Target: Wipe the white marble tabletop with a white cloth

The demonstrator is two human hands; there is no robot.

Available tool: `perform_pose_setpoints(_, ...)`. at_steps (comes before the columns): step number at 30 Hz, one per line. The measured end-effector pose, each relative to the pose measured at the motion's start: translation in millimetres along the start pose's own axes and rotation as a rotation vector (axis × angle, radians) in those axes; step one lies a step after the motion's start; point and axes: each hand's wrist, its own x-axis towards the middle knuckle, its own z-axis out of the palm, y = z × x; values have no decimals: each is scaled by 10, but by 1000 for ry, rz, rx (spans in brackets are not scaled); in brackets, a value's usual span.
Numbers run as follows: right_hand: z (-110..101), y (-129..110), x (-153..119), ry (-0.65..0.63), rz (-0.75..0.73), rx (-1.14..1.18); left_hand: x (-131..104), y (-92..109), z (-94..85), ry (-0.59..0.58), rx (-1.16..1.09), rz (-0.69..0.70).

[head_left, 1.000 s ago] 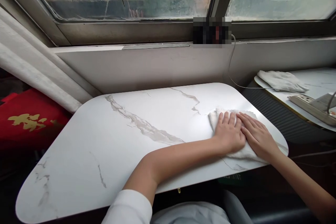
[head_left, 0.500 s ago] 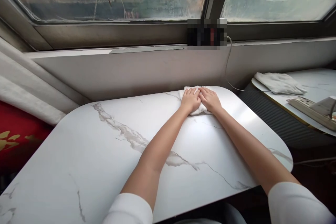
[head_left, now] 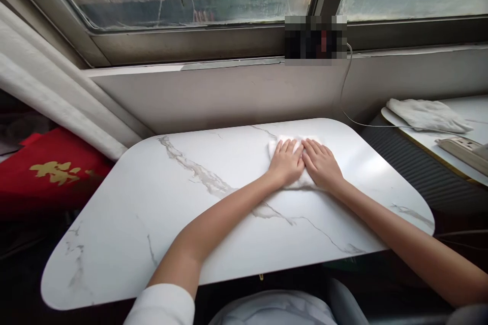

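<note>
A white cloth [head_left: 304, 181] lies on the white marble-patterned table [head_left: 125, 188], toward its far right part. My left hand [head_left: 285, 163] rests flat on the left side of the cloth, palm down, fingers stretched out. Beside it my right hand [head_left: 321, 162] presses on the cloth's right side, its fingers also extended. The two hands touch or nearly touch at the thumbs. Parts of the cloth show beyond the fingertips and below the hands.
A second table [head_left: 473, 111] at the right bears a folded white cloth [head_left: 429, 114] and a power strip [head_left: 463, 155]. A thin cable [head_left: 345, 86] hangs from the windowsill. Left are a curtain [head_left: 57, 81] and red fabric with gold lettering [head_left: 23, 183].
Both hands and the cloth have moved nearer to me, away from the table's far edge. The view has shifted, showing more of the red fabric and the table's left end.
</note>
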Motion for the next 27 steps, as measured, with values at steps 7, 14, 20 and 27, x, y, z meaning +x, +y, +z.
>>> perform_pose_setpoints(7, -306, -509, -1119, 53, -133, -10, -1189, 357, -204, -42, -78, 96)
perform_pose_setpoints(14, -311, -680, -1129, 20, -160, 23, -1392, 283, -259, -37, -121, 43)
perform_pose_setpoints(20, -131, -695, -460, -35, -135, 68, -962, -101, -226, 1, -41, -40)
perform_pose_setpoints(27, 187, -727, 624, -13, -205, 132, -240, -797, -271, 66, 89, -87)
